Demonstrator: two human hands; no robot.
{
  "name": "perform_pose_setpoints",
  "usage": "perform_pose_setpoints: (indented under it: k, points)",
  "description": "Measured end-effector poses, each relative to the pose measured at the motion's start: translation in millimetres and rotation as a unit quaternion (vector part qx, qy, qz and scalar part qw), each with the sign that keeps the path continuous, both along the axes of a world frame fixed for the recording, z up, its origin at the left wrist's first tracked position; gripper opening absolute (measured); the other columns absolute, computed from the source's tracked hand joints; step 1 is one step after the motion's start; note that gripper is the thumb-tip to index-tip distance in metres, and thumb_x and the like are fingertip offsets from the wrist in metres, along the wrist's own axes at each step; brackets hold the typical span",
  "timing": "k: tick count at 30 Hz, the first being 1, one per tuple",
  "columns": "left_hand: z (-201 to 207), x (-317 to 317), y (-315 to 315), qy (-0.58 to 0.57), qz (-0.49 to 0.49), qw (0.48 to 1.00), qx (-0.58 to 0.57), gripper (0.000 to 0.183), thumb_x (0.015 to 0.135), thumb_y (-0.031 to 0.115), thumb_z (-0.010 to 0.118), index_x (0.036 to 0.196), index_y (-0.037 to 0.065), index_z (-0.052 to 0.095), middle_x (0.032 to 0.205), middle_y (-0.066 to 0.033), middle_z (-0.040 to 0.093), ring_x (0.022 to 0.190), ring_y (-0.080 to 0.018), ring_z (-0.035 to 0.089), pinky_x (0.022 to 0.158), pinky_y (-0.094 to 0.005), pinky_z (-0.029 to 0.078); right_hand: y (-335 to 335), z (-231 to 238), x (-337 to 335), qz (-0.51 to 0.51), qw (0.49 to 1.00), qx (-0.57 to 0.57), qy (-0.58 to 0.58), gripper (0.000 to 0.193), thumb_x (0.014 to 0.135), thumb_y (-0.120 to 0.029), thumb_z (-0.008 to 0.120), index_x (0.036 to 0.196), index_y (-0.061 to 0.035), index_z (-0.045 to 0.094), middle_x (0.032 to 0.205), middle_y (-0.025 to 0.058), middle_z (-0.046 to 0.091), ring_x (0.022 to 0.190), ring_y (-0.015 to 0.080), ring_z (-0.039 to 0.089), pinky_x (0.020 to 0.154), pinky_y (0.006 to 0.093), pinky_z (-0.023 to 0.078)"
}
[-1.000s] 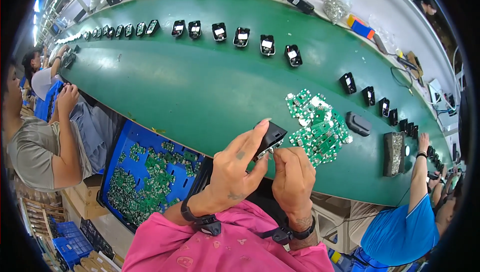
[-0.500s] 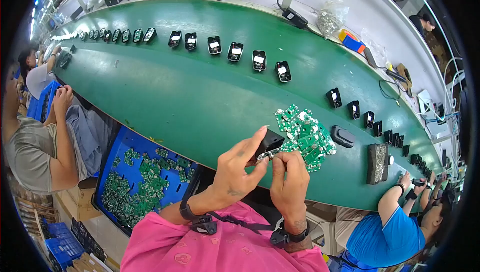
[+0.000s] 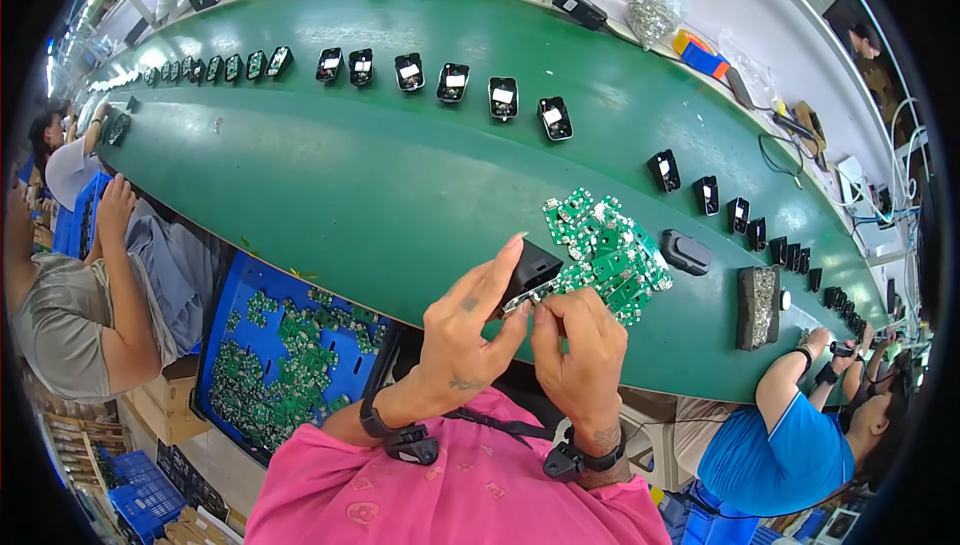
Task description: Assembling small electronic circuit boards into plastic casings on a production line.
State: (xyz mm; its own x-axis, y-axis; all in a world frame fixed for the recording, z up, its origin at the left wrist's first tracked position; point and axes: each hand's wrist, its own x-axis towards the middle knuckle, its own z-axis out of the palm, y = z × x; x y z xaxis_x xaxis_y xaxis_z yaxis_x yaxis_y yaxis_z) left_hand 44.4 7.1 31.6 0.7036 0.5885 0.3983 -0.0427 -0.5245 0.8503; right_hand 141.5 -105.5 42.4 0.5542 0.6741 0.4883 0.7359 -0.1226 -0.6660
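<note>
One black housing is held above the near edge of a green table, just left of a loose pile of circuit boards. Of the two hands, the left hand pinches the housing between thumb and fingers; the right hand has its fingertips drawn together at the housing's near rim, and whether they grip a part there cannot be told. Right of the pile lie a dark grey case with rounded ends and, farther right, a dark block with a speckled face. Toward the far side stands a spaced row of open black cases, several showing white labels. At near left, beside the table, a blue tray contains further green boards. A person in a blue shirt occupies the right.
</note>
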Motion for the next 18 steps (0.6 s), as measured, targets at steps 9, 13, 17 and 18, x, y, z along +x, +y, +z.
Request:
perform_pose_setpoints:
  k: [9, 13, 17, 18]
  points:
    - [1.8, 1.0, 6.1, 0.017, -0.007, 1.000, 0.016, 0.064, 0.082, -0.004, 0.069, 0.143, 0.005, 0.053, 0.118, -0.0189, 0.067, 0.093, -0.0213, 0.071, 0.075, -0.0319, 0.062, 4.2, 2.5, 0.7, -0.006, 0.998, -0.011, -0.064, 0.008, 0.083, 0.004, 0.066, 0.087, -0.0011, 0.061, 0.076, 0.0112, 0.057, 0.062, 0.0280, 0.058, 0.054, 0.0384, 0.044]
    - [5.3, -0.1, 6.4, 0.007, -0.018, 1.000, 0.016, 0.064, 0.081, -0.004, 0.069, 0.143, 0.005, 0.054, 0.117, -0.0189, 0.067, 0.093, -0.0214, 0.071, 0.074, -0.0320, 0.062, 1.1, 5.5, 0.8, 0.005, 0.998, -0.021, -0.057, 0.008, 0.084, 0.004, 0.065, 0.088, -0.0007, 0.060, 0.077, 0.0118, 0.058, 0.064, 0.0297, 0.059, 0.056, 0.0398, 0.045]
    - [3.7, 2.3, 5.6, 0.006, -0.017, 1.000, 0.022, 0.063, 0.081, -0.004, 0.069, 0.142, 0.005, 0.054, 0.118, -0.0193, 0.067, 0.093, -0.0221, 0.071, 0.073, -0.0314, 0.061, 1.3, 6.9, 4.4, 0.013, 0.997, -0.029, -0.072, 0.008, 0.084, 0.004, 0.065, 0.088, -0.0007, 0.060, 0.077, 0.0121, 0.057, 0.065, 0.0303, 0.059, 0.056, 0.0401, 0.045]
    - [2.7, 3.4, 5.8, 0.003, -0.015, 0.999, 0.030, 0.063, 0.081, -0.004, 0.068, 0.142, 0.004, 0.055, 0.118, -0.0197, 0.067, 0.092, -0.0228, 0.071, 0.073, -0.0311, 0.061, 1.3, 6.9, 4.2, 0.012, 0.997, -0.032, -0.072, 0.008, 0.084, 0.004, 0.065, 0.088, -0.0007, 0.060, 0.077, 0.0121, 0.057, 0.065, 0.0303, 0.059, 0.056, 0.0401, 0.045]
